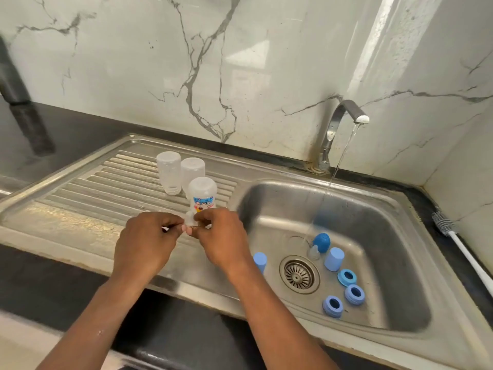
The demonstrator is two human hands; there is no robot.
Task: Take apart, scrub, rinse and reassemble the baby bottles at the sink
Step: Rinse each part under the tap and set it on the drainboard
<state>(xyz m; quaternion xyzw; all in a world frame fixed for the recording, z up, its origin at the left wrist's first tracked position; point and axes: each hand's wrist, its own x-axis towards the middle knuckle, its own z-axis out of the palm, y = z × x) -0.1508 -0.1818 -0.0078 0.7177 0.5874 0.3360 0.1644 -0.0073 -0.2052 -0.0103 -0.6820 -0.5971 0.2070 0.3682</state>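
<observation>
Over the drainboard (88,198), my left hand (145,241) and my right hand (221,239) pinch a small clear teat (190,219) between their fingertips. Three clear bottle bodies stand upside down behind it: one (168,172) at the back left, one (192,170) beside it, and a printed one (202,194) nearest my hands. In the sink basin (386,236) lie three blue screw rings (346,276) (354,294) (332,306), two light blue caps (334,259) (259,261), a dark blue cap (321,242) and another clear teat (313,252).
The tap (337,121) runs, its stream falling into the basin near the dark blue cap. The drain strainer (299,275) sits mid-basin. A bottle brush (450,236) with a white handle lies on the black counter at the right. A marble wall rises behind.
</observation>
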